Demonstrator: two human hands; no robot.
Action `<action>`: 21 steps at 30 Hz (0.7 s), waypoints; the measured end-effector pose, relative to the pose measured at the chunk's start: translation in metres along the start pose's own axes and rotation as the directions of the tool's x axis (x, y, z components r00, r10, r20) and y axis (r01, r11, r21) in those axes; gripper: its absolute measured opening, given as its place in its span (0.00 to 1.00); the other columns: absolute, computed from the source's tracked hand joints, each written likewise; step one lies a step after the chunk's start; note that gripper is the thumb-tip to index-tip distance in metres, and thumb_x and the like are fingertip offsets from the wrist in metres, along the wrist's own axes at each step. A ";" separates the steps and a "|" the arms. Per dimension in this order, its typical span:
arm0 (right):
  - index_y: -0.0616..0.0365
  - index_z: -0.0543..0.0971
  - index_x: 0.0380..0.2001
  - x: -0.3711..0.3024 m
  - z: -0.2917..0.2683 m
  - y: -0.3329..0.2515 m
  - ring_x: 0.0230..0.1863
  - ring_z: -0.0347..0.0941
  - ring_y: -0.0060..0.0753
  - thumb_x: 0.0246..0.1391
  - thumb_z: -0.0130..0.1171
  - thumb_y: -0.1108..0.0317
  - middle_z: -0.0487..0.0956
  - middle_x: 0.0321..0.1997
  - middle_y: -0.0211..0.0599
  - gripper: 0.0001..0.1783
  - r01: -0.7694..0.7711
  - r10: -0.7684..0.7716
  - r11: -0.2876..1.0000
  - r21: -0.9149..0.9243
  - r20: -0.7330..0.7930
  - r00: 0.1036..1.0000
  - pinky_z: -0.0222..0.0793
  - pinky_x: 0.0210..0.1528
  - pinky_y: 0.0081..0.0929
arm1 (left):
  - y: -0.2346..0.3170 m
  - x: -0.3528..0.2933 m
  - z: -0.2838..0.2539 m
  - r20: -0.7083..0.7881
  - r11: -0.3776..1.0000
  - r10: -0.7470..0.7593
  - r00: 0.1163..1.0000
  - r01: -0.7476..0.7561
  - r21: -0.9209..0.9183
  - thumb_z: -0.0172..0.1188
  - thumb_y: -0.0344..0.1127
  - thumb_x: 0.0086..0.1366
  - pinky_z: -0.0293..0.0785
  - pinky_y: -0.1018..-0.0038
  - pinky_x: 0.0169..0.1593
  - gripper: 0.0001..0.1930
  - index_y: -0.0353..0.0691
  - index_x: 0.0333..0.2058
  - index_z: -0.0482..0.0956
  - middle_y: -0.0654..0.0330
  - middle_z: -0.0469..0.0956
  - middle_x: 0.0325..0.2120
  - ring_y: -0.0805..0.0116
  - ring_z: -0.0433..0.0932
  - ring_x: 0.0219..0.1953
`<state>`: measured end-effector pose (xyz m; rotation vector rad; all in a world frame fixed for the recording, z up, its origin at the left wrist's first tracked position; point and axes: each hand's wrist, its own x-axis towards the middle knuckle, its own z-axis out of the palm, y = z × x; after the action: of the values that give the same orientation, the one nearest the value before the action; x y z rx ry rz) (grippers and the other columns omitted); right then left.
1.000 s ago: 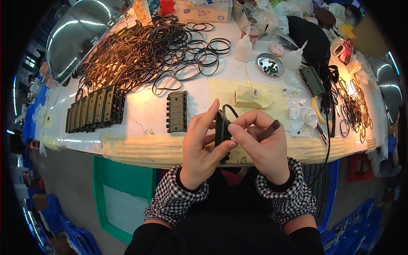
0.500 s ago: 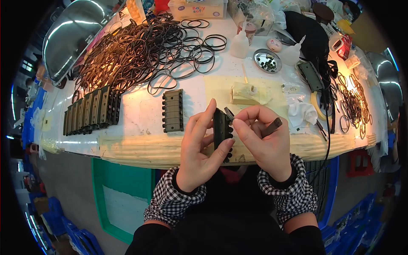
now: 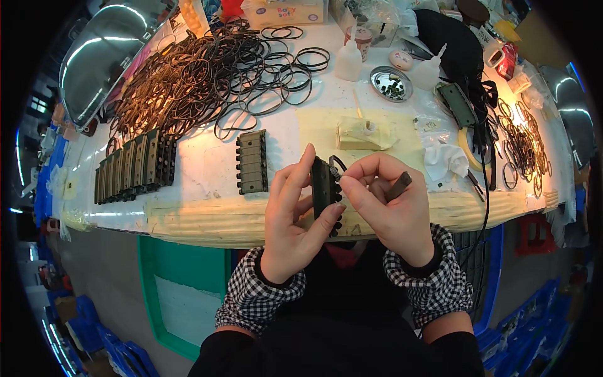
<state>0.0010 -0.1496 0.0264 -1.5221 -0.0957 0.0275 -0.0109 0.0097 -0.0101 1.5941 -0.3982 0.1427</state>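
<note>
My left hand (image 3: 290, 220) grips a dark olive block (image 3: 322, 188) upright, thumb along its right edge, where a row of black round knobs shows. Fingertips of my right hand (image 3: 391, 210) pinch a thin black band (image 3: 340, 163) against the block's upper right edge; a short loop of it stands out there. A short dark stick-like piece (image 3: 400, 185) also sits in the right hand, its end jutting past the curled fingers. How the band meets the knobs is partly hidden by the fingertips. Left of my hands stands a similar ribbed block (image 3: 252, 164) with knobbed sides.
At left is a row of several olive blocks (image 3: 135, 166); behind it, a big heap of dark rubber bands (image 3: 188, 78). Beyond my hands sit a taped block (image 3: 364, 133), a white squeeze bottle (image 3: 348, 60) and a metal dish (image 3: 392, 85) of small green pieces. More bands (image 3: 524, 147) lie right.
The loop of band at the block's upper edge bows out further now. Both hands keep nearly the same grip, and the view has shifted slightly.
</note>
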 end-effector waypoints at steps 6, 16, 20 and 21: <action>0.63 0.78 0.30 0.002 0.002 0.010 0.16 0.55 0.02 0.51 0.63 0.74 0.77 0.23 0.21 0.05 0.063 -0.062 0.997 0.049 -0.024 0.998 0.47 0.16 0.09 | 0.001 -0.001 0.001 -0.003 0.999 0.015 1.000 -0.015 0.049 0.61 0.20 0.59 0.77 0.67 0.56 0.38 0.35 0.66 0.54 0.53 0.60 0.52 0.62 0.70 0.55; 0.64 0.78 0.28 0.002 0.002 -0.002 0.18 0.60 0.04 0.51 0.62 0.74 0.76 0.21 0.22 0.04 0.035 -0.035 0.999 -0.010 -0.032 0.999 0.52 0.18 0.10 | 0.001 -0.002 0.007 -0.038 0.985 0.098 0.994 -0.092 0.149 0.63 0.19 0.56 0.78 0.69 0.54 0.38 0.33 0.65 0.57 0.52 0.61 0.50 0.62 0.71 0.52; 0.65 0.76 0.27 0.003 0.003 -0.004 0.21 0.66 0.07 0.51 0.62 0.75 0.76 0.21 0.25 0.05 0.037 -0.037 0.999 0.010 -0.029 0.999 0.60 0.21 0.11 | -0.005 -0.004 0.009 -0.089 0.950 0.162 0.983 -0.131 0.282 0.66 0.21 0.53 0.76 0.72 0.49 0.39 0.32 0.63 0.61 0.51 0.63 0.48 0.63 0.71 0.48; 0.65 0.76 0.27 0.004 0.002 -0.006 0.22 0.67 0.08 0.50 0.62 0.75 0.76 0.21 0.25 0.05 0.032 -0.032 0.999 -0.005 -0.030 0.999 0.62 0.22 0.12 | -0.007 -0.005 0.009 -0.099 0.933 0.187 0.977 -0.145 0.329 0.67 0.21 0.52 0.75 0.72 0.48 0.39 0.31 0.63 0.62 0.51 0.64 0.48 0.63 0.71 0.47</action>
<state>0.0042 -0.1473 0.0328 -1.5248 -0.0966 -0.0211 -0.0141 0.0021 -0.0188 1.8576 -0.4245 0.4586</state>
